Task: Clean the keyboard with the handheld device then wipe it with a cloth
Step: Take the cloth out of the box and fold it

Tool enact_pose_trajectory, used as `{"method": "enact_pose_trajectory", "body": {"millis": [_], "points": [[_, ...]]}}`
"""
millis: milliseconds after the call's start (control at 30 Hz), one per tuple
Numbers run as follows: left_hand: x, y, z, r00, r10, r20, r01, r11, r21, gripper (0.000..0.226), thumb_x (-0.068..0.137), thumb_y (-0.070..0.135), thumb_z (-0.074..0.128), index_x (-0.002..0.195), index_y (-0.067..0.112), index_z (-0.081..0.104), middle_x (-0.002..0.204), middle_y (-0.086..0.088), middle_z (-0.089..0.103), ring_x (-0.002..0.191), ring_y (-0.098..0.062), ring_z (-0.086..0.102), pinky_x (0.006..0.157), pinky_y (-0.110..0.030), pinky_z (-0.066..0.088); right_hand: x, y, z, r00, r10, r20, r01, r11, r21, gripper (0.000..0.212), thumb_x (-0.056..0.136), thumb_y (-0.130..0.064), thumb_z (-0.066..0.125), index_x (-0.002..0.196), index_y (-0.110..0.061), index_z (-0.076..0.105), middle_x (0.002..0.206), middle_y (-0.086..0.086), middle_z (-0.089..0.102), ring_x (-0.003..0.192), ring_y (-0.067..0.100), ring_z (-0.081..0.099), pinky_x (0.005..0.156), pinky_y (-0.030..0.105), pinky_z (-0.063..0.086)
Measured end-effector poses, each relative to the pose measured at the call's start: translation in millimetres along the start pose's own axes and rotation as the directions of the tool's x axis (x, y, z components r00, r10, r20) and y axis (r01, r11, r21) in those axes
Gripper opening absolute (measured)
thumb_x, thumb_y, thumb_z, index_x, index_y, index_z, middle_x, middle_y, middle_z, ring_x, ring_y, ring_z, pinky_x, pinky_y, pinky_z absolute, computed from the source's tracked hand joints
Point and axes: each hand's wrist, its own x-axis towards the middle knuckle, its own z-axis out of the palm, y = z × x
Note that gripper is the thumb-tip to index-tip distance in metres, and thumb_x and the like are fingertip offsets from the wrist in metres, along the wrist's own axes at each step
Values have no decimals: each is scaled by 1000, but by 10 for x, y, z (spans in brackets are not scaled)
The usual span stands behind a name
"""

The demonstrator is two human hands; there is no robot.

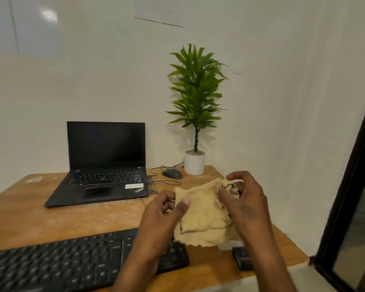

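Keys of the black keyboard (pixel 72 262) fill the near left of the wooden desk (pixel 51 220), its right end passing under the person's left forearm, and it lies bare, not yet touched by any wiping. Behind it, further back on the left, an open laptop (pixel 101 165) sits with a dark screen; the palm rest carries a slanted "ThinkPad" mark beside a pale sticker whose print is too small to read. Moving right, thin cables trail to a dark mouse (pixel 172 173), and a white pot with a green plant (pixel 195 114) stands at the back edge against the wall. In front of these, the left hand (pixel 167 209) pinches the left edge of the tan cloth (pixel 200 211) between thumb and curled fingers, while the right hand (pixel 244 205) has its fingers curled into the bunched upper right corner, so the cloth hangs lifted between them above the desk, just beyond the keyboard's right end. A small dark object (pixel 241 259), possibly the handheld device, lies on the desk near the right forearm, partly hidden, so I cannot say for certain. The likely trouble from here: the loose lower hem could drag across the keys and snag a keycap, or a bunched wad could press keys unevenly and skip the gaps; a sweeping forearm might also knock the dark object off the near edge.
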Motion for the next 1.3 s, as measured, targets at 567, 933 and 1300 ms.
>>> {"method": "enact_pose_trajectory", "body": {"millis": [567,933,1300], "points": [[-787,168,-1108,932,-1,-362,19,999,45,42,102,54,40,96,31,75,94,2,79,89,-16,76,78,-41,63,-1244,-524,1441,861,-40,506,-158,926,342,30,90,-26,75,116,-38,64,104,-20,72,98,0,69,79,23,57],[-1108,52,-2021,865,34,-501,65,981,180,23,91,44,68,111,34,65,109,13,71,105,-7,68,90,-33,58,-1517,-670,2049,844,-42,534,-114,960,256,30,99,-15,60,111,-40,70,103,-16,74,95,5,69,87,45,58],[-1394,225,-2788,807,49,-588,79,978,191,30,87,38,74,116,35,65,110,9,73,95,-9,73,76,-27,60,-1728,-913,2677,833,-106,543,-48,964,262,26,91,-17,72,102,-38,63,89,-21,72,80,-8,67,68,20,56]]}}
